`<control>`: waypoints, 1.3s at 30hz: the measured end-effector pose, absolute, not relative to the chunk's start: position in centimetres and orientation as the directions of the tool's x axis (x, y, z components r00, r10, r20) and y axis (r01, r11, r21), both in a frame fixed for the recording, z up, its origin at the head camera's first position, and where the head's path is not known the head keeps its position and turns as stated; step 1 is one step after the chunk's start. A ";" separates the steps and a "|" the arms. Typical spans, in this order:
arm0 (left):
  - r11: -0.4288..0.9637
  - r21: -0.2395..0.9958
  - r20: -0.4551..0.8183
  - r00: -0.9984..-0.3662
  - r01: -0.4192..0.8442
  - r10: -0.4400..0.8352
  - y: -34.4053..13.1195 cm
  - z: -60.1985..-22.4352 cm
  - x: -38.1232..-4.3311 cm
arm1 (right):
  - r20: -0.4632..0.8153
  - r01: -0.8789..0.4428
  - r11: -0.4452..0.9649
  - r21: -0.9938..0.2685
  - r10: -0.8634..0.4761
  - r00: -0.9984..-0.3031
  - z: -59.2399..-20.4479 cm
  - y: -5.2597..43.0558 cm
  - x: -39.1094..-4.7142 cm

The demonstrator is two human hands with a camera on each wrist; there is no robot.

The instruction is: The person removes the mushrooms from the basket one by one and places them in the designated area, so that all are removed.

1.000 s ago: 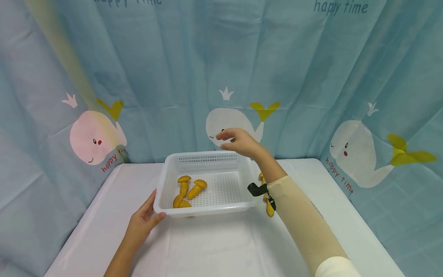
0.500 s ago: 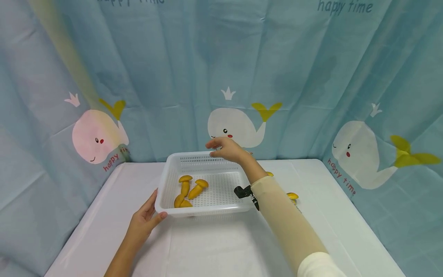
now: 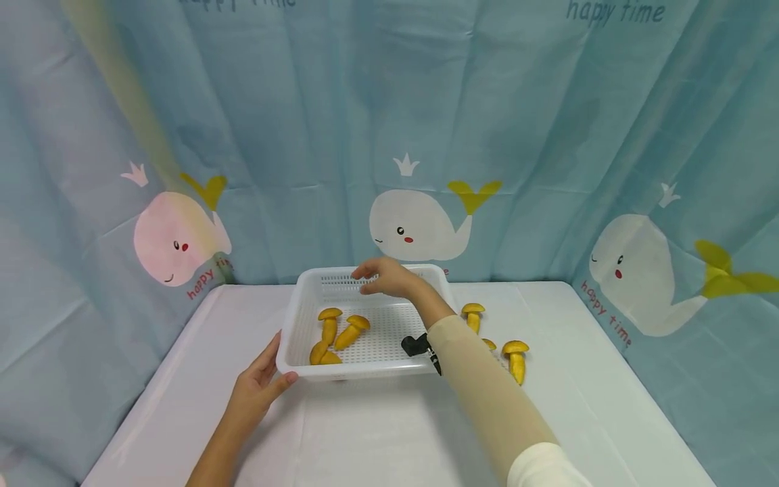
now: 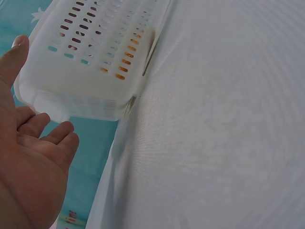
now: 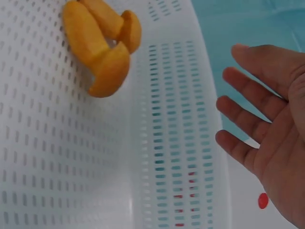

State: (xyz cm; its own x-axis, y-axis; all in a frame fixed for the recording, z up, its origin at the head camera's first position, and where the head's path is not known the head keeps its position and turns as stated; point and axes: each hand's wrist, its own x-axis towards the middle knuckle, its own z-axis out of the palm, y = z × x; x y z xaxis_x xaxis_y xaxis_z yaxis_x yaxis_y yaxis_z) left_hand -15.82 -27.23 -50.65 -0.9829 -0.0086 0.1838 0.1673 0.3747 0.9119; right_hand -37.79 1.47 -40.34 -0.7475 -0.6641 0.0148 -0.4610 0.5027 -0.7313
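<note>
A white perforated plastic basket (image 3: pixel 365 370) stands on the table, with several yellow toy-like mushrooms (image 3: pixel 351 333) at its left side. My left hand (image 3: pixel 251 393) holds the basket's near left corner, thumb on the front and fingers along the left side. The left wrist view shows this hand (image 4: pixel 35 167) with fingers bent by the basket wall (image 4: pixel 81 90). Over the basket's far part hovers my right hand (image 3: pixel 389 278), fingers apart and relaxed, with nothing in it. In the right wrist view that hand (image 5: pixel 271 129) is close to the slotted wall, away from two mushrooms (image 5: pixel 88 36).
Right of the basket, more mushrooms lie on the white table (image 3: pixel 584 379): one farther back (image 3: pixel 473 316), one nearer (image 3: pixel 516 362), and one partly hidden behind the sleeve (image 3: pixel 481 392). A blue whale-print curtain (image 3: pixel 523 149) surrounds the table's back and sides.
My right hand has come down and left over the basket, its fingers still holding nothing. The mushrooms at the right have come out from behind the arm. The left hand stays at the corner.
</note>
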 end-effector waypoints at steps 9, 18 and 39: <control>0.361 0.914 0.194 -0.981 0.182 0.004 -27.1 -50.9 -16.0 | -0.067 -0.447 0.543 -0.711 -0.684 -0.726 -42.1 1.2 -37.8; 0.372 0.912 0.188 -0.982 0.171 -0.010 -27.1 -50.7 -16.0 | -0.118 -0.446 0.538 -0.715 -0.722 -0.682 -42.8 0.7 -38.2; 0.343 0.921 0.196 -0.981 0.185 0.004 -27.5 -50.8 -15.9 | -0.326 -0.355 0.618 -0.702 -0.721 -0.611 -45.1 0.6 -38.7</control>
